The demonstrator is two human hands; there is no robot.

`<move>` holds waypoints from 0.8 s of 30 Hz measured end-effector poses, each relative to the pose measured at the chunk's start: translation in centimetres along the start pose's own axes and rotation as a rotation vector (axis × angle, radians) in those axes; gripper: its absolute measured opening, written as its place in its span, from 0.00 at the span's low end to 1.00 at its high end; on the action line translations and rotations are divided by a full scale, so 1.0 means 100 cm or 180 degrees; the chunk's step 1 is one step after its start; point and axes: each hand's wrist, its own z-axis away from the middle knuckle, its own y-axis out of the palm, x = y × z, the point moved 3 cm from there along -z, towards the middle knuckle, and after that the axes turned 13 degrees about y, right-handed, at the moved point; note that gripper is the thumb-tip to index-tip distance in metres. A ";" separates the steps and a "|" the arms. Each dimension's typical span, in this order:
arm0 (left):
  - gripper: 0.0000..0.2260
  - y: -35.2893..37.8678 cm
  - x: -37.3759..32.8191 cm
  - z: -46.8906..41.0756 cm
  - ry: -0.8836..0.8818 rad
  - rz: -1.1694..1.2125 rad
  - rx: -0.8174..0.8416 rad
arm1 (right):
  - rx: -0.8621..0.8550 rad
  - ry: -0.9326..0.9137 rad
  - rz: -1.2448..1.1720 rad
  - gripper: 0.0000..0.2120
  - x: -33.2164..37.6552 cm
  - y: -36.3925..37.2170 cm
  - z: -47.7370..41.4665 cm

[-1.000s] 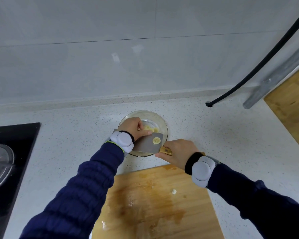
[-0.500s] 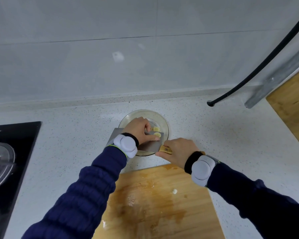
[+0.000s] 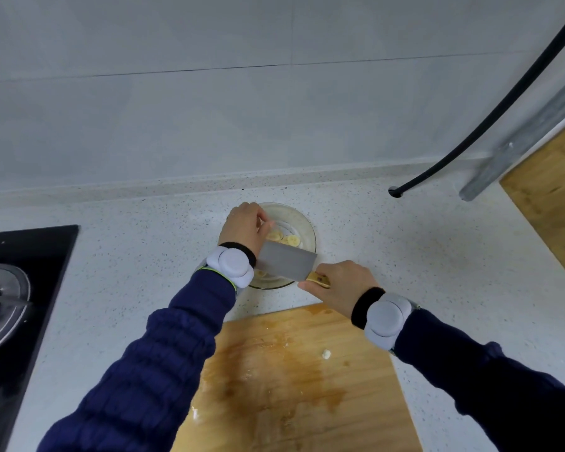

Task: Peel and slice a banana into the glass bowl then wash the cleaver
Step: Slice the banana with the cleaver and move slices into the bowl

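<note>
- Left hand (image 3: pixel 245 226) sits over the left side of the glass bowl (image 3: pixel 308 223) with its fingers curled down. The fingertips are hidden, so can't tell if it pinches anything.
- Right hand (image 3: pixel 340 285) grips the cleaver (image 3: pixel 286 264) by its wooden handle, most of which is covered by the fingers.
- The cleaver blade is flat-side up over the near half of the bowl, hiding that part of the inside. Its left end is hidden by the left wrist.
- Banana slices (image 3: pixel 292 240): two clear in the bowl just past the blade edge, and a third faintly visible through the glass near the left wrist. More may be hidden under the blade or hand.
- One bowl, on the counter (image 3: pixel 405 256), just beyond the cutting board (image 3: pixel 291 386).
- The cutting board is wet-stained and cut off at the bottom edge, with one small white bit (image 3: pixel 326 354) on it.
- Second wooden board (image 3: pixel 552 197) at right, cut off by the frame.
- Stove (image 3: pixel 30 288) at left, only partly in view.
- One black hose (image 3: pixel 503 102) runs out the top right.
- Two grey wrist bands, one per wrist.
</note>
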 end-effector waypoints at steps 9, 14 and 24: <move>0.05 -0.017 -0.020 0.050 0.0452 0.0177 -0.1359 | 0.0410 0.0838 -0.1972 0.25 -0.010 0.000 0.007; 0.03 -0.005 -0.017 0.072 0.0257 0.0476 -0.0944 | 0.0701 0.1163 -0.2961 0.22 -0.009 0.005 0.019; 0.02 0.038 -0.044 0.141 -0.0101 0.0757 0.0128 | 0.0944 0.1106 -0.3231 0.22 -0.022 0.029 0.072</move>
